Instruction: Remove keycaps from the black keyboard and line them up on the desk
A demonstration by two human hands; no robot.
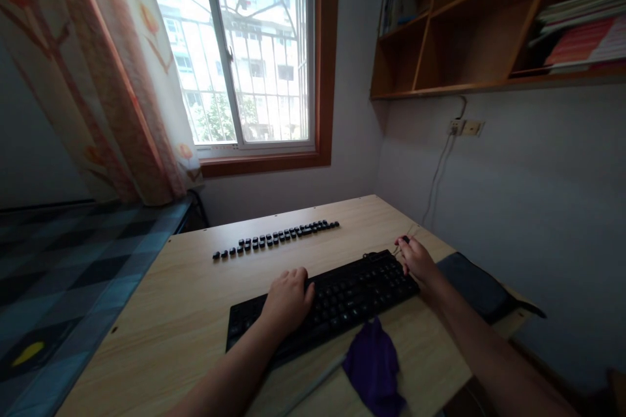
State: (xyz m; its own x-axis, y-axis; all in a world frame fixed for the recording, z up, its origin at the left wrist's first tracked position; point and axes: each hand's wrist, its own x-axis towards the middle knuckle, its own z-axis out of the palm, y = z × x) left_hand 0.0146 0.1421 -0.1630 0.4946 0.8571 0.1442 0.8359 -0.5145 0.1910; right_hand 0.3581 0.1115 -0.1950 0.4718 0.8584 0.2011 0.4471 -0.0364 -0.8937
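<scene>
The work looks only partly done. The black keyboard point(352, 296) lies on the wooden surface point(186, 300), set at a slant in front of the person. Behind it, toward the window point(264, 52), little black keys point(276, 236) stand in long, neat rows, so it seems a good number of keys are off. Lots of other keys are on the keyboard, so that part is not done. I cannot tell just which spots are bare, because the board is dark and a hand covers some of it. The left hand point(288, 300) lies palm down on the keyboard with its fingers a little bent; I cannot tell if it grips the edge. The right hand point(415, 262) is up by the keyboard's far right corner, with its fingers pinched on a small black piece point(405, 239). It could be one more key, but it is too small to be sure. That piece is not in the rows. A purple cloth point(372, 365) lies just in front of the keyboard.
</scene>
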